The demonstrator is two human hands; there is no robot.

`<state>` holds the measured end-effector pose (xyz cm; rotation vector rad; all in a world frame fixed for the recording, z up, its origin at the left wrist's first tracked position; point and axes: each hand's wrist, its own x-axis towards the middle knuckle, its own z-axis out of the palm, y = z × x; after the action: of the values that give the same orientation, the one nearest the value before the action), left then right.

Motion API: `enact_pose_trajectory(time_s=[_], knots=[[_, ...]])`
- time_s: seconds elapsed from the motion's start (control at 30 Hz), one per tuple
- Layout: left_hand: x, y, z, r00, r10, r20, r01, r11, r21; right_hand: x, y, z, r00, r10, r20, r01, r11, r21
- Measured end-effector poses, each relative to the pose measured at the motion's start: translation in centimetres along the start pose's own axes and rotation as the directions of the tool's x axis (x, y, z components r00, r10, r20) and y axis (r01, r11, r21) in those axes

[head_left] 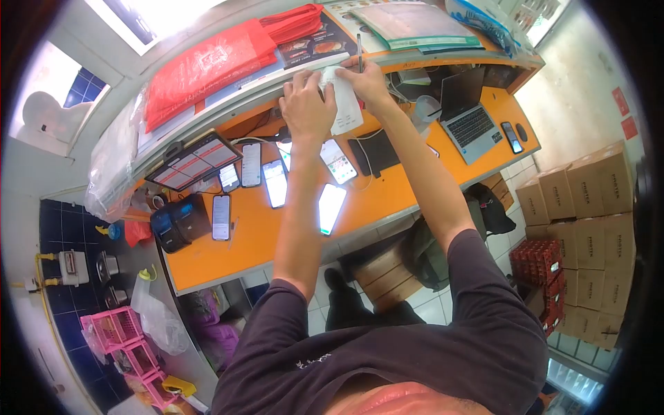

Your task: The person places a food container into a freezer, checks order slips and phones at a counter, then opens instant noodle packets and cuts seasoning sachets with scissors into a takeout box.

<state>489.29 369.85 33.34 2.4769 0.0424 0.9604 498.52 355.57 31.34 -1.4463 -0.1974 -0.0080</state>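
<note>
At the raised shelf's edge, a white paper receipt [347, 114] hangs down between my two hands. My left hand [308, 107] is at its upper left, thumb and index finger closed on the paper, the other fingers bent over the ledge. A slim dark pen [359, 50] stands nearly upright out of my right hand [366, 81], whose fingers are closed around it and touch the receipt's crumpled top. Below on the orange desk [259, 238] lie several phones, among them a bright-screened phone [332, 207] and a phone [337, 161] just under the receipt.
Red bags [211, 72] and a clear folder [411, 24] lie on the shelf. A tablet [197, 160] and black printer [180, 221] stand left; an open laptop [470, 131] and plastic cup [427, 111] right. Cartons [588, 235] and red egg trays [536, 266] are stacked right.
</note>
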Motion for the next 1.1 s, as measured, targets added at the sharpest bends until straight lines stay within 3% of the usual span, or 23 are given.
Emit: enact_pose_trajectory(time_s=[0.07,0.1,0.17,0.2,0.27,0.3,0.4,0.43,0.5,0.53,0.57,0.6,0.63,0.7,0.73,0.77,0.8,0.9,0.97,1.0,1.03,1.1], knots=[[-0.2,-0.1,-0.1,0.999,0.032,0.016,-0.032,0.999,0.030,0.0,0.2,0.1,0.986,-0.155,-0.068,0.128,0.945,-0.302],[-0.1,-0.1,-0.1,0.999,0.013,0.036,-0.015,0.999,0.048,-0.4,-0.4,0.2,0.986,-0.154,-0.068,0.127,0.946,-0.299],[-0.1,-0.1,-0.2,0.998,-0.012,0.057,0.008,0.998,0.069,-1.6,-2.2,0.1,0.960,-0.200,-0.195,0.072,0.852,-0.518],[-0.2,-0.1,-0.2,0.999,-0.008,0.054,0.004,0.997,0.076,-1.5,-2.2,-0.5,0.961,-0.197,-0.192,0.071,0.853,-0.517],[-0.3,-0.1,-0.4,0.999,-0.008,0.047,0.004,0.997,0.083,-0.3,-2.1,-1.9,0.904,-0.406,-0.131,0.278,0.793,-0.542],[-0.4,0.0,-0.5,1.000,-0.004,0.020,0.003,0.999,0.047,0.4,-2.4,-2.1,0.905,-0.406,-0.127,0.280,0.793,-0.541],[-1.1,0.0,-1.6,0.999,-0.002,-0.032,0.001,0.999,-0.045,3.5,-3.9,-2.4,0.811,-0.572,0.124,0.501,0.568,-0.653],[-1.8,0.0,-2.1,0.998,-0.004,-0.057,-0.002,0.995,-0.101,4.9,-3.2,-2.5,0.816,-0.565,0.126,0.498,0.574,-0.650],[-4.0,0.5,-3.8,0.997,0.012,-0.082,-0.024,0.988,-0.152,8.2,-2.0,-2.7,0.725,-0.573,0.383,0.646,0.372,-0.667],[-5.6,0.8,-4.9,0.994,0.031,-0.105,-0.052,0.977,-0.205,9.1,-1.8,-2.8,0.737,-0.476,0.480,0.651,0.312,-0.692],[-7.5,0.8,-5.7,0.989,0.082,-0.120,-0.106,0.972,-0.208,9.7,-1.5,-3.1,0.735,-0.480,0.480,0.656,0.322,-0.683],[-10.0,0.9,-6.5,0.982,0.131,-0.134,-0.158,0.965,-0.211,9.9,-2.0,-3.2,0.774,-0.404,0.488,0.632,0.430,-0.645],[-13.4,1.4,-7.8,0.995,0.085,-0.056,-0.096,0.964,-0.248,9.9,-2.1,-3.3,0.802,-0.321,0.504,0.593,0.531,-0.605],[-21.3,2.3,-10.3,0.991,-0.024,0.130,0.053,0.973,-0.225,9.9,-2.1,-3.3,0.782,-0.371,0.501,0.618,0.564,-0.548],[-26.1,2.0,-11.1,0.959,-0.109,0.262,0.165,0.965,-0.204,9.6,-2.1,-3.5,0.772,-0.349,0.531,0.632,0.515,-0.579],[-31.2,1.7,-12.0,0.945,-0.101,0.310,0.150,0.979,-0.138,9.6,-2.3,-3.6,0.758,-0.334,0.560,0.650,0.462,-0.604],[-36.2,2.4,-13.3,0.883,-0.206,0.422,0.263,0.961,-0.082,9.8,-2.1,-3.5,0.750,-0.342,0.566,0.658,0.476,-0.584],[-51.9,5.0,-17.8,0.735,-0.408,0.542,0.363,0.912,0.193,8.2,-2.2,-2.7,0.731,-0.475,0.490,0.681,0.555,-0.477],[-59.0,7.5,-20.2,0.656,-0.557,0.510,0.472,0.829,0.300,4.1,-4.9,-2.9,0.527,-0.696,0.487,0.816,0.256,-0.518],[-63.1,8.7,-21.1,0.585,-0.655,0.478,0.561,0.753,0.345,5.0,-3.1,-2.5,0.443,-0.650,0.618,0.883,0.198,-0.425],[-65.8,10.1,-21.8,0.582,-0.665,0.468,0.567,0.744,0.353,3.8,-2.4,-2.1,0.437,-0.653,0.619,0.888,0.204,-0.412],[-70.1,12.8,-22.3,0.367,-0.858,0.360,0.786,0.492,0.373,0.8,-1.4,-1.4,0.296,-0.644,0.705,0.907,-0.042,-0.419]])
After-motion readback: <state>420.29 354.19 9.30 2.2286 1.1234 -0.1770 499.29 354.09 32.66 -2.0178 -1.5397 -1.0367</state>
